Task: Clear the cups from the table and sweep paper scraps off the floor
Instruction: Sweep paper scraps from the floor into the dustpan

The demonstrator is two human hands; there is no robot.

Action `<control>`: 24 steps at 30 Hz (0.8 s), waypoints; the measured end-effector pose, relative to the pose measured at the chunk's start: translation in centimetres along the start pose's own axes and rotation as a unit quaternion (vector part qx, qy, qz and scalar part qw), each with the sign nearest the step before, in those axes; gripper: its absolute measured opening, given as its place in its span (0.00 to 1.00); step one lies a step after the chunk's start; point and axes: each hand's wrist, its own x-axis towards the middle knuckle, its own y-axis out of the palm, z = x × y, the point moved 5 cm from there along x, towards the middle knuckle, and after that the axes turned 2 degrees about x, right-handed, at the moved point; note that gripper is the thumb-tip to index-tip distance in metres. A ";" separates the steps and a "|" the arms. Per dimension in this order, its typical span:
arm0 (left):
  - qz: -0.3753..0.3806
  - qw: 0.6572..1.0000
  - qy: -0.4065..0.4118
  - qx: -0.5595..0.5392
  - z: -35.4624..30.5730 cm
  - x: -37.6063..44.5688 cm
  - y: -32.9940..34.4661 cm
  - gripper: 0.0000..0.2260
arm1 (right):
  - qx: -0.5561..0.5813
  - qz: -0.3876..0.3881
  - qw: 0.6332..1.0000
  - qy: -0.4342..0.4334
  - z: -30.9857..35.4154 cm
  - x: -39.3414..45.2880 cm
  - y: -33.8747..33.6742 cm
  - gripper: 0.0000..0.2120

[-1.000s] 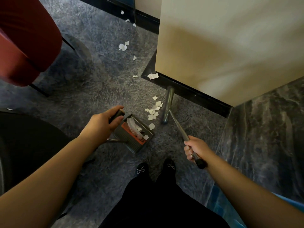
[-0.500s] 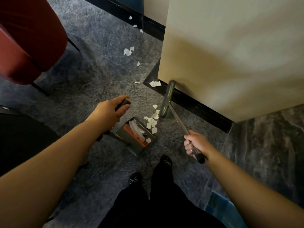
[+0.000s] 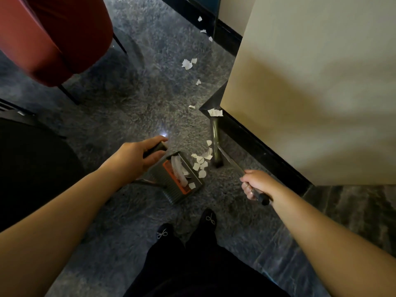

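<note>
Nearest the person's feet, the right hand (image 3: pixel 255 185) is wrapping its fingers around the dark grip of a long-handled broom (image 3: pixel 232 162), whose narrow head is standing on the carpet just beside the cabinet's black plinth (image 3: pixel 257 144). The left hand (image 3: pixel 137 154) is curling around the dark handle of the dustpan (image 3: pixel 180 179), which is lying on the carpet with a few scraps already inside. A cluster of paper scraps (image 3: pixel 201 160) is sitting between the broom head and the pan's open edge, so the stroke probably wants to be short and low, pulling toward the pan while the left hand is pressing its lip flat. Farther off, a larger torn piece (image 3: pixel 215 112) is resting at the plinth corner, and loose scraps (image 3: pixel 189 63) are trailing away along the carpet.
</note>
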 end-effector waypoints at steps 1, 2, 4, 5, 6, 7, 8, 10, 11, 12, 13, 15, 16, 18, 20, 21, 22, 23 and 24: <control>0.002 1.000 -0.005 -0.003 0.2 -0.1 0.0 0.19 | -0.003 0.006 1.000 0.009 0.3 0.3 0.5 0.10; 0.002 1.000 -0.008 -0.005 0.3 -0.2 0.1 0.19 | -0.013 0.008 1.000 0.015 0.6 0.5 0.9 0.09; -0.002 1.000 -0.005 -0.006 0.4 -0.2 0.1 0.19 | -0.041 0.006 0.999 0.018 1.0 0.8 1.7 0.09; -0.007 1.000 -0.002 -0.004 0.3 -0.3 0.1 0.19 | -0.056 0.009 0.998 0.017 1.1 0.9 2.1 0.10; -0.011 1.000 0.002 -0.002 0.3 -0.3 0.2 0.19 | -0.066 0.016 0.998 0.017 1.0 0.9 2.6 0.13; -0.014 1.000 0.005 0.000 0.2 -0.4 0.2 0.19 | -0.070 0.024 0.997 0.019 0.7 0.7 2.9 0.15; -0.016 1.000 0.006 0.000 0.2 -0.4 0.3 0.19 | -0.067 0.032 0.997 0.021 0.3 0.5 3.2 0.18; -0.017 1.000 0.004 -0.005 0.2 -0.4 0.4 0.20 | -0.048 0.044 0.998 0.023 -0.8 -0.2 3.7 0.23; -0.018 1.000 0.005 -0.007 0.3 -0.4 0.5 0.20 | -0.037 0.051 0.998 0.023 -1.3 -0.8 3.9 0.25; -0.017 1.000 0.005 -0.009 0.3 -0.5 0.5 0.20 | -0.027 0.058 0.998 0.022 -1.9 -1.3 4.1 0.25; -0.015 1.000 0.005 -0.011 0.3 -0.6 0.6 0.20 | -0.021 0.066 0.997 0.020 -2.4 -1.9 4.3 0.25; -0.009 1.000 0.005 -0.017 0.4 -0.8 0.6 0.20 | -0.021 0.078 0.997 0.009 -3.1 -3.2 4.5 0.23; -0.008 1.000 0.006 -0.020 0.4 -1.0 0.6 0.20 | -0.023 0.083 0.996 0.000 -3.2 -3.9 4.6 0.21; -0.008 1.000 0.007 -0.022 0.5 -1.4 0.5 0.20 | -0.019 0.088 0.996 -0.012 -3.1 -5.0 4.5 0.19; -0.011 1.000 0.004 -0.016 0.5 -1.6 0.4 0.20 | -0.002 0.078 0.997 -0.023 -2.7 -5.7 4.0 0.19; -0.012 1.000 0.005 -0.013 0.5 -1.6 0.4 0.20 | 0.002 0.072 0.997 -0.029 -2.4 -5.9 3.6 0.20; -0.012 1.000 0.007 -0.011 0.5 -1.6 0.4 0.20 | -0.001 0.068 0.997 -0.035 -2.1 -5.9 3.3 0.21; -0.011 1.000 0.010 -0.011 0.4 -1.6 0.5 0.20 | -0.011 0.065 0.997 -0.042 -1.8 -5.8 3.1 0.21; -0.009 1.000 0.014 -0.011 0.3 -1.5 0.5 0.20 | -0.023 0.059 0.997 -0.049 -1.6 -5.5 2.8 0.22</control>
